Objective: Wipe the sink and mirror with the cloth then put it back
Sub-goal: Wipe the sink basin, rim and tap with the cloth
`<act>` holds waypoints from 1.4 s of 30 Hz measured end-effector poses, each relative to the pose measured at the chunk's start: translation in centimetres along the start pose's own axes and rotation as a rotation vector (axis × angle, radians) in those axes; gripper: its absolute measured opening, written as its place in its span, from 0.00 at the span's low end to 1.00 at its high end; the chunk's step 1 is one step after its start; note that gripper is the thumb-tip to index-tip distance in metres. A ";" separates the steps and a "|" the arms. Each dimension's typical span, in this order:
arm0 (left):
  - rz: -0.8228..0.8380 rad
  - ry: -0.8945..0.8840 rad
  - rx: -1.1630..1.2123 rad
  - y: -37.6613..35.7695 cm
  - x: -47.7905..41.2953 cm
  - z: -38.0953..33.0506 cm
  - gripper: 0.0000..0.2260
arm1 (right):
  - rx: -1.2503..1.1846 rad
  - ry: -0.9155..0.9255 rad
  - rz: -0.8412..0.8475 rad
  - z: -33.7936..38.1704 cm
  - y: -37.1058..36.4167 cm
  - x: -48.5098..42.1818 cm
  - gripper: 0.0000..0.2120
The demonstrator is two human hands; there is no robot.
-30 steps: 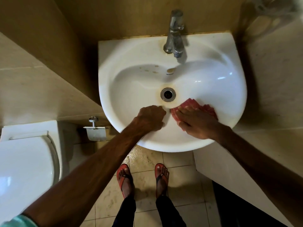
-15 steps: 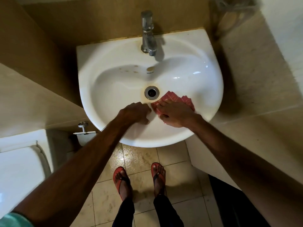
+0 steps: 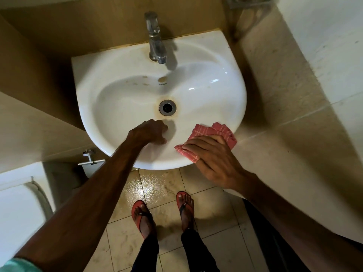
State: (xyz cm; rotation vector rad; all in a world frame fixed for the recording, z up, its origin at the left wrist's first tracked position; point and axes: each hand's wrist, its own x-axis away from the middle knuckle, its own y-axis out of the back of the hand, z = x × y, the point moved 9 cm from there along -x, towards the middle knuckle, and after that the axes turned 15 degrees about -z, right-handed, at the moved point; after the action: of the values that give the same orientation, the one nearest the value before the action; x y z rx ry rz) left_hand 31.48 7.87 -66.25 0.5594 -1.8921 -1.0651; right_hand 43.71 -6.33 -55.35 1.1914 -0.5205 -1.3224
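Note:
The white sink (image 3: 225,99) fills the middle of the head view, with brown stains around its drain (image 3: 167,107). A red checked cloth (image 3: 208,132) lies folded on the sink's front right rim. My right hand (image 3: 214,156) presses it flat there with straight fingers. My left hand (image 3: 151,132) rests on the front rim just below the drain, its fingers curled and holding nothing. The mirror is out of view.
A chrome tap (image 3: 155,38) stands at the back of the sink. A white toilet (image 3: 17,209) sits at the lower left, with a wall fitting (image 3: 89,157) beside it. Tiled walls close in on both sides. A wire rack (image 3: 247,2) hangs at top right. My feet in red sandals (image 3: 141,214) stand on wet floor tiles.
My right hand has slid the cloth from beside the drain outward to the front right rim. My left hand stays on the front rim.

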 end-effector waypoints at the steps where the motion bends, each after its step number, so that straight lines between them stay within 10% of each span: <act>1: 0.000 0.008 0.001 -0.1 -0.1 0.1 0.28 | -0.011 0.005 0.002 0.4 -0.5 0.3 0.20; 7: 0.001 0.033 -0.007 -0.4 -0.7 0.3 0.29 | -0.024 -0.075 0.028 1.9 -1.8 0.5 0.36; 26: 0.006 0.129 0.092 -1.1 -0.4 1.1 0.28 | 0.135 -0.259 -0.434 -4.9 1.4 1.8 0.07; 31: 0.016 0.131 0.051 -1.2 -0.7 0.8 0.28 | 0.140 -0.205 -0.445 -1.3 1.2 1.6 0.26; 42: -0.012 0.133 -0.009 -0.3 -0.5 -0.4 0.26 | 0.120 -0.046 -0.239 -8.5 2.2 1.1 0.11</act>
State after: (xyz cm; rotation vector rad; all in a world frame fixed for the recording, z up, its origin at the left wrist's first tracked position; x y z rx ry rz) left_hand 32.03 7.91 -66.63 0.6216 -1.7689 -1.0184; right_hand 52.24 -4.66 -56.89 1.3574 -0.5078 -1.5421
